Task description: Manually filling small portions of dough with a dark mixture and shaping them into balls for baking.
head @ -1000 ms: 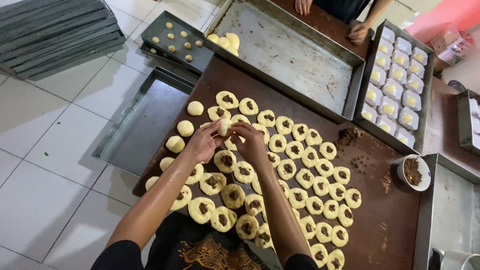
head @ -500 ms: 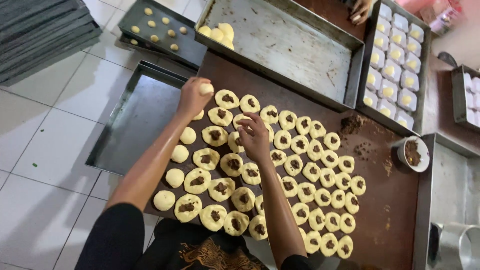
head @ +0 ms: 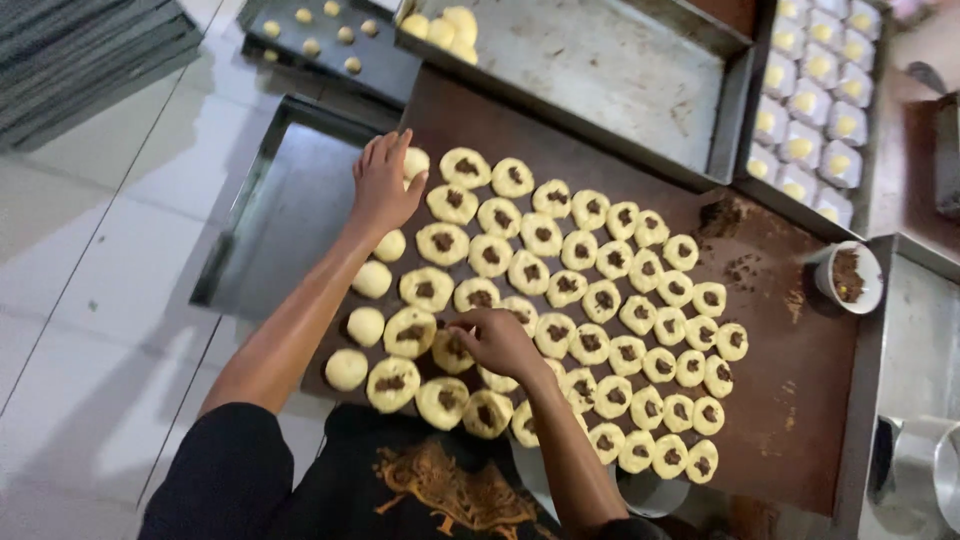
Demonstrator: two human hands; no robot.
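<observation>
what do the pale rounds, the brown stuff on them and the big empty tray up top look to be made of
Pale rounds: soft raw dough by the look, matte cream, edges uneven and hand-pressed. Brown filling: a dark paste, maybe chocolate or bean; its kind cannot be told. Empty tray: metal, likely steel or aluminium, dull grey with scuffs and a folded rim. The left hand touches a smooth closed dough ball.

Dough rounds [head: 560, 290]: pale yellow, each with a dark brown centre. Closed dough balls [head: 366, 326] plain cream. Worktop [head: 800, 400]: reddish brown, crumb-flecked. Big tray [head: 620, 70]: dull grey metal. Small bowl [head: 848, 277]: white, brown filling. Shirt [head: 400, 480]: black with a gold pattern. Floor tiles [head: 100, 280]: white.
</observation>
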